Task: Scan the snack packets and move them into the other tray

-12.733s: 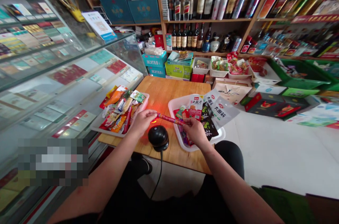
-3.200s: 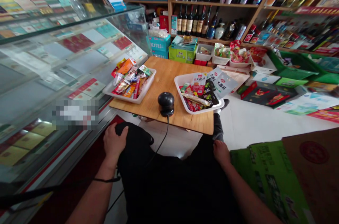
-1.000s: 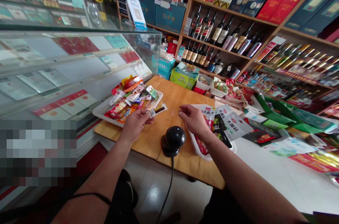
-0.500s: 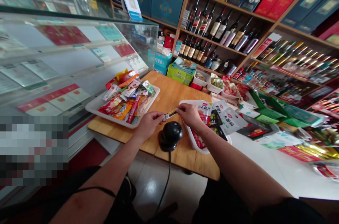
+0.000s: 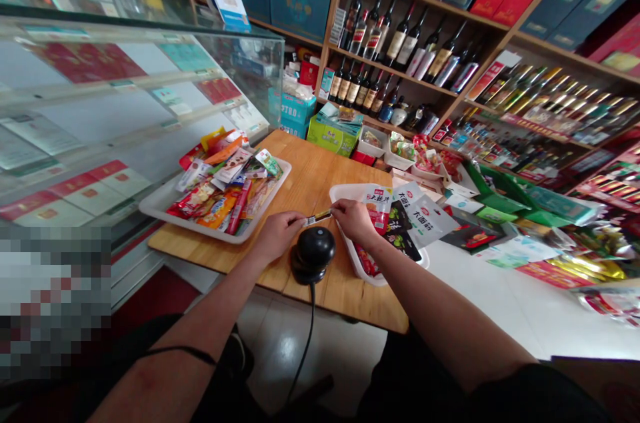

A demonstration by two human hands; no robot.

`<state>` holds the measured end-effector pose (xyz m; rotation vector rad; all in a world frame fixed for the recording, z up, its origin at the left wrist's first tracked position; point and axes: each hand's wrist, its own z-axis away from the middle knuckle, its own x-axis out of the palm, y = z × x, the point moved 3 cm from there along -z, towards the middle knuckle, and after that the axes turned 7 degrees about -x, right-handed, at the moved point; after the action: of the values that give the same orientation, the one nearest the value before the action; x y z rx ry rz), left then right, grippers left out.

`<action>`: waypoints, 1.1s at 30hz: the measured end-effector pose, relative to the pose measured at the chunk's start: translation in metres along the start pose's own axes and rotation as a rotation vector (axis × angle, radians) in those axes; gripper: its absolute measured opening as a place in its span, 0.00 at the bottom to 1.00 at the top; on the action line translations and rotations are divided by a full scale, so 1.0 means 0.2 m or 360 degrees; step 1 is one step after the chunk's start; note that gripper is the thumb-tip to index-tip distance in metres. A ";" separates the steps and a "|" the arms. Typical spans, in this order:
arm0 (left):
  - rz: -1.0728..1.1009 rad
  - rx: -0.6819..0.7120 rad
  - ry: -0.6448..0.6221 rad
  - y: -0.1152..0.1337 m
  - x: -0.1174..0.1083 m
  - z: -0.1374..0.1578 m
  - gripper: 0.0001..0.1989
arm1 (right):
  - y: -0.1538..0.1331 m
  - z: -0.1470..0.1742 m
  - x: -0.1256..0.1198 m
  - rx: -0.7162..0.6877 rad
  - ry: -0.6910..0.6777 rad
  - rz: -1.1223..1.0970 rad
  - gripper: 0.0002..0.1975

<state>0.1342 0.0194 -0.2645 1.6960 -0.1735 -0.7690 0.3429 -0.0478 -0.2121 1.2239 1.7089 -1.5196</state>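
Note:
A small, narrow snack packet (image 5: 319,217) with a white barcode label is stretched between my two hands. My left hand (image 5: 281,234) pinches its left end, and my right hand (image 5: 354,218) pinches its right end. Just below the packet, a black round-headed barcode scanner (image 5: 315,247) stands on the wooden table (image 5: 300,166), its cable hanging off the front edge. Left of my hands lies a white tray (image 5: 150,208) heaped with colourful snack packets (image 5: 220,205). By my right hand is a second white tray (image 5: 341,191) holding larger snack bags (image 5: 377,207), partly hidden behind my forearm.
A glass display counter (image 5: 210,96) borders the table on the left. Behind it, shelves hold wine bottles (image 5: 400,46) and boxes. A green box (image 5: 330,134) and small snack bins (image 5: 400,151) stand at the table's far edge. Several goods cover the right side.
The camera view has shifted a little, so the scene sits further left. Both hands still grip the small packet above the scanner.

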 end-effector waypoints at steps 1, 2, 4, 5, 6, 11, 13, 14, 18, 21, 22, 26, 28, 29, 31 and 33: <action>-0.0003 0.0000 0.0002 0.00 0.00 0.00 0.15 | 0.00 0.00 0.00 0.0004 -0.0002 0.0003 0.08; -0.0006 0.0000 0.0003 -0.01 0.00 0.00 0.15 | 0.01 0.00 0.01 0.0009 -0.0003 -0.0002 0.08; -0.0008 -0.0004 0.0010 -0.02 0.00 -0.01 0.15 | 0.01 0.00 0.01 0.0010 -0.0001 -0.0029 0.07; -0.0011 0.0001 0.0015 -0.03 0.00 -0.01 0.15 | 0.01 0.00 0.02 0.0005 0.0004 -0.0049 0.07; -0.0019 0.0009 0.0022 -0.03 0.00 -0.01 0.15 | 0.02 0.00 0.02 -0.0001 0.0009 -0.0069 0.06; -0.0046 0.0070 0.0059 -0.03 0.00 -0.01 0.13 | 0.03 0.01 0.03 -0.0003 0.0008 -0.0108 0.06; -0.0059 0.0101 0.0066 -0.02 0.00 -0.01 0.13 | 0.03 0.01 0.03 -0.0010 0.0017 -0.0097 0.06; -0.0069 0.0115 0.0072 -0.01 0.00 -0.01 0.14 | 0.03 0.01 0.03 -0.0014 0.0026 -0.0090 0.07; -0.0084 0.0129 0.0115 0.00 0.00 -0.01 0.14 | 0.03 0.03 0.02 -0.0009 0.0058 -0.0106 0.07; -0.0089 0.0140 0.0174 0.00 0.01 -0.02 0.12 | 0.03 0.04 0.02 -0.0005 0.0077 -0.0155 0.07; -0.0092 0.0151 0.0196 0.00 0.01 -0.02 0.12 | 0.03 0.04 0.02 -0.0016 0.0087 -0.0178 0.07; -0.0081 0.0190 0.0251 0.02 0.01 -0.03 0.11 | 0.03 0.06 0.02 -0.0099 0.0120 -0.0231 0.07; -0.0082 0.0215 0.0262 0.04 0.01 -0.04 0.11 | 0.03 0.06 0.02 -0.0130 0.0108 -0.0179 0.07; -0.0088 0.0226 0.0267 0.05 0.02 -0.04 0.11 | 0.04 0.06 0.03 -0.0137 0.0102 -0.0138 0.06; -0.0094 0.0232 0.0271 0.06 0.02 -0.04 0.10 | 0.06 0.06 0.03 -0.0125 0.0096 -0.0057 0.03; -0.0052 0.0203 0.0255 0.07 0.03 -0.05 0.10 | 0.08 0.06 0.03 -0.0111 0.0109 -0.0011 0.03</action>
<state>0.1483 0.0203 -0.2537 1.8773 -0.0853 -0.6542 0.3522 -0.0583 -0.2282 1.2483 1.7969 -1.4246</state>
